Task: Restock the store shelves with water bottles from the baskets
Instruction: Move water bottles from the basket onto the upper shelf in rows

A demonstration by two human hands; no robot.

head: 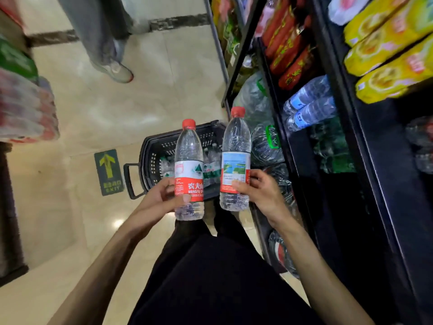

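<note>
Basket (150, 146) at 12 o'clock beyond the hands, spare bottles (210, 168) inside. Left hand (161, 195) grips left bottle (188, 165) upright; right hand (262, 191) grips right bottle (235, 146), at its 3 o'clock.

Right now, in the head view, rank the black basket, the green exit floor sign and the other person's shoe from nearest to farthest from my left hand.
1. Black basket, just beyond the left hand.
2. Green exit sign, on the floor left of the basket.
3. Shoe, far up the aisle.
</note>
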